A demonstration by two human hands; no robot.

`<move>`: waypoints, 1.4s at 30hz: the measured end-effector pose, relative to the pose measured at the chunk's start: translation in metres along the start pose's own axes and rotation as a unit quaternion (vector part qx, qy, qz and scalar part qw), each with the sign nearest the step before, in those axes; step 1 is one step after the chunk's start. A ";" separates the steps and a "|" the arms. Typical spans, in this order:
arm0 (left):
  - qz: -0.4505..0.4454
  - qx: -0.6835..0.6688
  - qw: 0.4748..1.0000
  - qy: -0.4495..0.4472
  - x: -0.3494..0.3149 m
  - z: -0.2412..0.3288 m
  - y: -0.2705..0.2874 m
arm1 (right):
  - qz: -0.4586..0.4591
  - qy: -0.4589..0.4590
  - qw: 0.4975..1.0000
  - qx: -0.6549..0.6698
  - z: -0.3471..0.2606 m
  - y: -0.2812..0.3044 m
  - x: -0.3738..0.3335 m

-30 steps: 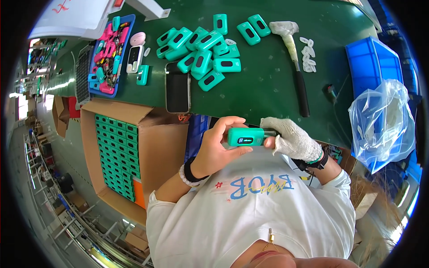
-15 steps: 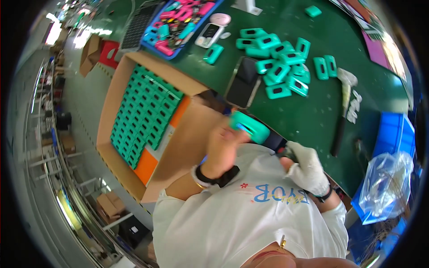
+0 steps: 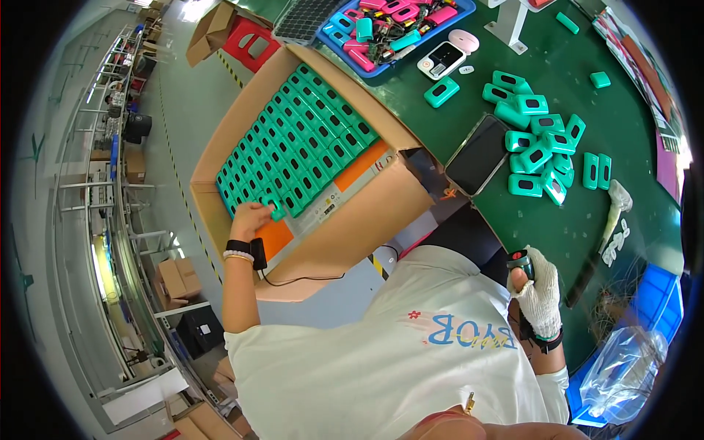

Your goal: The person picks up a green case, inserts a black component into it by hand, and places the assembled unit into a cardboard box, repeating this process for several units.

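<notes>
My bare left hand (image 3: pixel 251 220) reaches into an open cardboard box (image 3: pixel 359 220) and pinches a small green plastic device (image 3: pixel 276 211) at the near end of the packed rows. Those rows of green devices (image 3: pixel 301 139), each with a dark oval window, lie on an orange-and-white layer (image 3: pixel 275 238). My right hand (image 3: pixel 540 297) wears a white knit glove with bare fingertips. It is closed around a short dark object (image 3: pixel 520 261) with a red spot on its end, held by the table's near edge; its kind is unclear.
On the green table (image 3: pixel 513 224) lie a heap of green devices (image 3: pixel 539 147), a black phone (image 3: pixel 478 155) and a hammer (image 3: pixel 609 224). A blue tray (image 3: pixel 374 70) holds pink, blue and green pieces. A clear plastic bag (image 3: pixel 623 374) hangs over a blue bin (image 3: pixel 653 293) at right.
My left hand has carried the green device leftward from in front of my body into the box. My right hand stays closed on the dark object near the table edge. The view has shifted.
</notes>
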State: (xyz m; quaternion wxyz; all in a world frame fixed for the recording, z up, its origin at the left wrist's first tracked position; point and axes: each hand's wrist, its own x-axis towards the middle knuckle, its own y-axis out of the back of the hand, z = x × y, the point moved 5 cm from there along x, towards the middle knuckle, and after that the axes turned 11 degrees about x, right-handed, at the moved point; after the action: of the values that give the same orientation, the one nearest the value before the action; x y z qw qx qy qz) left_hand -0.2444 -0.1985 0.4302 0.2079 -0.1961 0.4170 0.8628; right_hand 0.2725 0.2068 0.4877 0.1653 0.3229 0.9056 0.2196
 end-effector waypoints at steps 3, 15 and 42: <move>-0.064 0.092 0.992 0.067 0.016 -0.042 -0.012 | -0.002 -0.012 1.000 -0.010 -0.003 -0.002 0.002; 0.246 0.625 0.707 -0.223 -0.050 0.138 -0.080 | 0.022 -0.030 0.993 0.112 -0.014 0.015 -0.003; -0.365 -0.092 0.688 -0.621 -0.245 0.337 -0.371 | 0.215 -0.035 0.966 0.138 -0.018 0.094 -0.034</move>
State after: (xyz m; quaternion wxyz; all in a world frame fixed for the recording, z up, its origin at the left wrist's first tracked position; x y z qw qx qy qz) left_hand 0.0982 0.2332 0.5127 0.6984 0.2299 0.0066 0.6778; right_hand 0.3376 0.2447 0.5558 0.0996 0.5376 0.8299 0.1115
